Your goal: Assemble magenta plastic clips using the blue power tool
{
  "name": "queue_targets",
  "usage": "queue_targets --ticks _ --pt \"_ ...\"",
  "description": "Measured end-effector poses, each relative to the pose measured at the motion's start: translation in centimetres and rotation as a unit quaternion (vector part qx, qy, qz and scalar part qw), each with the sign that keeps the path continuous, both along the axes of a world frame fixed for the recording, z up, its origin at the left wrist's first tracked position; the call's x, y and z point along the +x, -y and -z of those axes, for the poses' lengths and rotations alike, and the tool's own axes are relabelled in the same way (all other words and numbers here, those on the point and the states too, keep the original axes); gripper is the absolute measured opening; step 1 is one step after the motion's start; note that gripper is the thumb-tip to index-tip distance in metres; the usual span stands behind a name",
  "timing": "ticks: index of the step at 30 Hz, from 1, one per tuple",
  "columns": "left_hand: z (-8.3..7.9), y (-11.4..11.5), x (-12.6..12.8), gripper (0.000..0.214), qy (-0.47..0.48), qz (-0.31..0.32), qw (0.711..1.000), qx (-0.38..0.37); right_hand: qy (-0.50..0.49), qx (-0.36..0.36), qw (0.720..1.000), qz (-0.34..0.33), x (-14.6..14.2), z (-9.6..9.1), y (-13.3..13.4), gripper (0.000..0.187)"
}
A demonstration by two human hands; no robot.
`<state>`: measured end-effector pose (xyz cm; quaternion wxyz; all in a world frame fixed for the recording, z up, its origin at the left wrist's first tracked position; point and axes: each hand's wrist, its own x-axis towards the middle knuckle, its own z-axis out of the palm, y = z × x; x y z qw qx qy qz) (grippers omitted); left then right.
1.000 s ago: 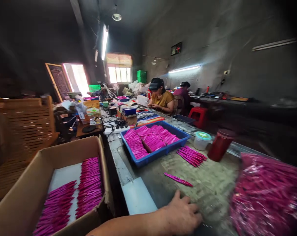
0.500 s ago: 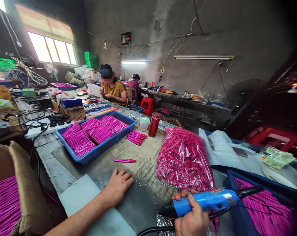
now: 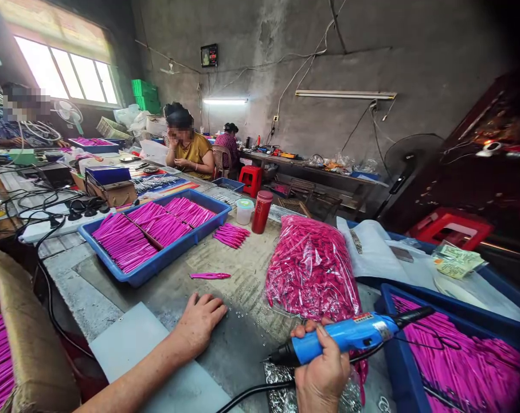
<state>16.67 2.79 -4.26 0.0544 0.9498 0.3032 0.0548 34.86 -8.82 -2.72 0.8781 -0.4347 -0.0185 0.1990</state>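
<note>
My left hand (image 3: 198, 322) lies flat on the grey worktable (image 3: 113, 287), fingers together and stretched, holding nothing. A single magenta pen (image 3: 210, 276) lies a little beyond it. My right hand (image 3: 322, 376) is wrapped around a blue electric screwdriver (image 3: 345, 337) held level, its black tip pointing left and its cord trailing toward me. Just behind the tool sits a clear bag of pink parts (image 3: 313, 269). Small loose bits are scattered on the table between my hands.
A blue tray of magenta pens (image 3: 156, 229) stands ahead left, with a loose pen pile (image 3: 230, 234), a red flask (image 3: 262, 211) and a lidded tub (image 3: 244, 211) behind. Another blue tray (image 3: 453, 355) is at right, a cardboard box (image 3: 27, 355) at left. Other people sit farther along.
The view swung right from the cardboard box to the table, bringing my right hand and the blue screwdriver into sight. My left hand has stayed flat on the table.
</note>
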Motion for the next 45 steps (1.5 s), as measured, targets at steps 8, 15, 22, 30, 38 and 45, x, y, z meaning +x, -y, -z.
queue_targets --ticks 8,15,22,30,38,45 --pt "-0.5 0.3 0.6 0.028 0.001 0.034 0.999 -0.024 0.007 0.0 1.0 -0.005 -0.1 -0.2 -0.1 0.034" --pt "-0.4 0.7 1.8 0.028 -0.009 0.053 0.998 -0.017 -0.008 0.007 1.0 -0.004 -0.1 -0.3 -0.1 0.035" --pt "-0.3 0.9 2.2 0.031 -0.01 0.06 0.998 -0.019 -0.005 -0.002 1.0 0.004 -0.2 -0.4 -0.1 0.035" --pt "-0.2 1.5 2.1 0.028 -0.012 0.085 0.996 -0.024 -0.012 -0.003 1.0 0.006 -0.2 -0.5 -0.2 0.036" --pt "0.7 1.2 0.8 0.028 0.001 0.065 0.998 -0.01 -0.018 -0.002 1.0 0.008 -0.1 -0.4 -0.3 0.037" --pt "0.1 -0.3 -0.3 0.033 0.01 0.042 0.999 0.012 0.003 0.003 1.0 0.007 0.0 -0.1 -0.1 0.035"
